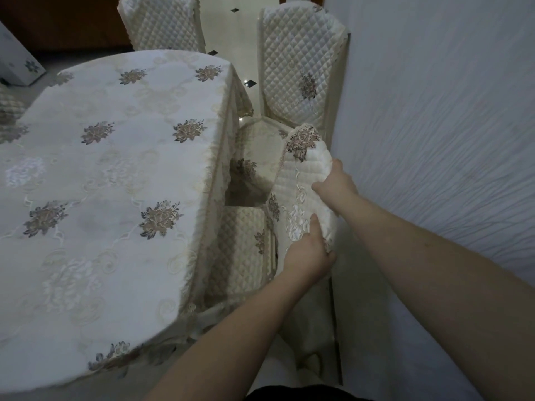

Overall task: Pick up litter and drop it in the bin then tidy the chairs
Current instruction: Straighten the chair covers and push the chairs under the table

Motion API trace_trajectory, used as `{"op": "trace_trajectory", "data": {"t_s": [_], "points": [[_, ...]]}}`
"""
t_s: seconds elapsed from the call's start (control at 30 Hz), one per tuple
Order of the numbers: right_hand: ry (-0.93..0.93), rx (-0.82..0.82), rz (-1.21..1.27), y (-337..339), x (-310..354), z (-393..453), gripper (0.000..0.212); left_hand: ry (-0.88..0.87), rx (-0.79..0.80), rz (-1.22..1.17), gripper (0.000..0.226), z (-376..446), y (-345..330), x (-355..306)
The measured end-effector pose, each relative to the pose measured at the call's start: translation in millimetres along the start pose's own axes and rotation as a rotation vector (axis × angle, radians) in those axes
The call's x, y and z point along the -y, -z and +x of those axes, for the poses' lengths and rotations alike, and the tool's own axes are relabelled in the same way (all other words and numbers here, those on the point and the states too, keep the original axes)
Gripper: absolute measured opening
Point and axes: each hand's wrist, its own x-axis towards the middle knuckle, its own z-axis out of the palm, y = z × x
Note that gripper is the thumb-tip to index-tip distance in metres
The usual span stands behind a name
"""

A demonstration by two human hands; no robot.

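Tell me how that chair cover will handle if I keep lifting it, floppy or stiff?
Probably floppy: the chair cover bends and droops between the left hand and right hand. Its quilted padding likely gives some body. Likely light, since fingertip grips hold it.

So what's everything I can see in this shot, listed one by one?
table: one, under a cream cloth with brown flower motifs, left and centre.
quilted chairs: three; the near chair tucked by the table's right side below the hands, the far chair against the wall beyond it, the back chair past the table's far end; all cream.
seat cushion: one, cream with brown flowers, lifted above the near chair.
wall: one, white, textured, right.
floor: pale glossy tiles with small dark diamonds, top centre.
box: one, white, far left.
left hand: grips the cushion's lower edge.
right hand: grips the cushion's right edge.
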Motion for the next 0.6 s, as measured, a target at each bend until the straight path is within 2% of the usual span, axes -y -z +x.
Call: {"op": "trace_trajectory", "data": {"t_s": [0.23,0.4,0.6], "points": [[0.002,-0.059,-0.042,-5,0,0,0.065,-0.049,0.075,-0.026,0.092,-2,9,14],[0.009,-0.063,-0.015,-2,0,-4,0.064,-0.071,0.113,0.034,0.074,-14,43,48],[0.011,-0.059,-0.02,2,5,-17,0.065,0.007,0.017,0.138,0.057,-46,96,104]]}}
